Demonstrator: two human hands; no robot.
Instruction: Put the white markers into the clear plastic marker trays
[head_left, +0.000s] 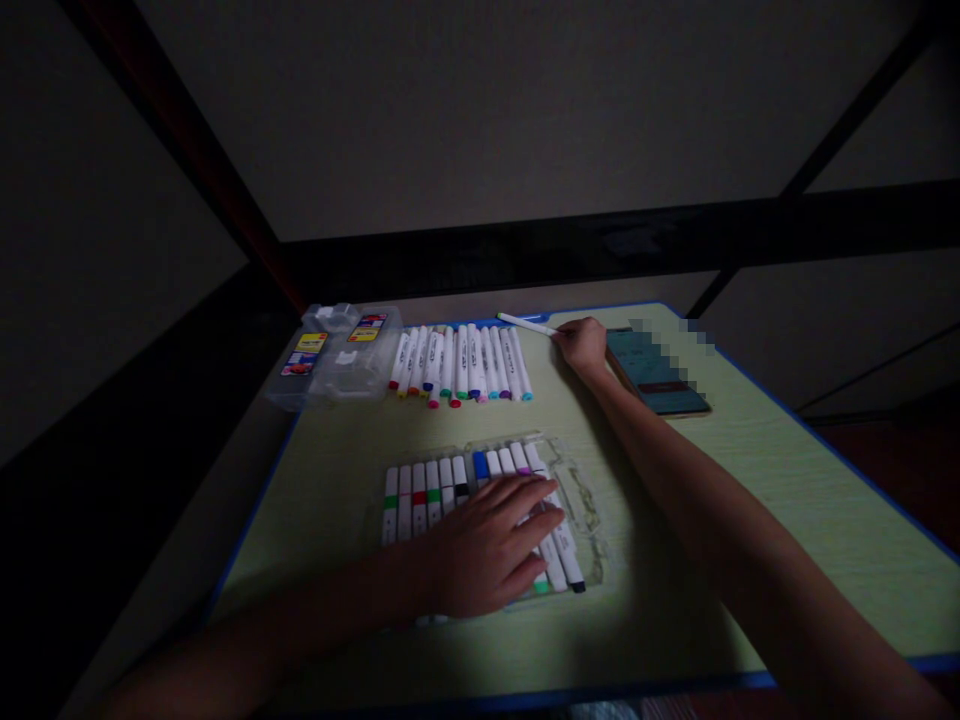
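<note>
My left hand [491,545] lies with its fingers spread over a clear plastic tray [577,500] near the front of the table. Rows of white markers [418,500] with green, red, black and blue bands fill the tray, and my palm hides part of them. At the back of the table, my right hand [583,345] pinches the right end of a white marker [525,323] with a green tip pointing left. Left of that hand lies a row of loose white markers [472,360] with coloured ends toward me.
Open clear plastic cases [352,355] with coloured labels stand at the back left corner. A phone or tablet [660,375], partly pixelated, lies to the right of my right hand. The pale green table [787,520] has a blue edge, with a wall behind.
</note>
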